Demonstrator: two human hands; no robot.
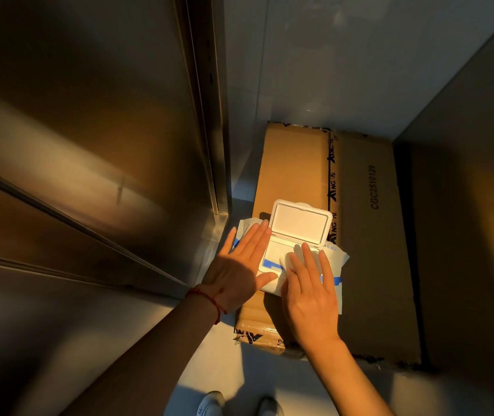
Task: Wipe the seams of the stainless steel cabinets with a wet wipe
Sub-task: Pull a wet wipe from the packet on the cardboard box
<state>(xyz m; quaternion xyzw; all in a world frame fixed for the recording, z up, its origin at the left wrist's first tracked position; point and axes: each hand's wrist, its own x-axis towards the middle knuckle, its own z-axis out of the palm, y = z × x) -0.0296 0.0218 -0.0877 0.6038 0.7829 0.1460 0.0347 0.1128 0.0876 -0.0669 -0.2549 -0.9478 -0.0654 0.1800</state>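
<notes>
A white and blue wet wipe pack (pixel 336 259) lies on a cardboard box (pixel 359 223), its white flip lid (pixel 299 222) standing open. My left hand (pixel 239 265) rests flat on the pack's left side, fingers straight. My right hand (pixel 311 283) lies over the pack's opening with its fingers extended; whether the fingertips pinch a wipe is hidden. The stainless steel cabinet (pixel 74 130) fills the left, with a vertical seam (pixel 206 100) and slanted seams (pixel 59 217) lower down.
The box sits on the floor in a narrow gap between the cabinet and a grey wall (pixel 464 175) on the right. My shoes (pixel 212 403) show at the bottom edge. A red string is tied round my left wrist (pixel 209 301).
</notes>
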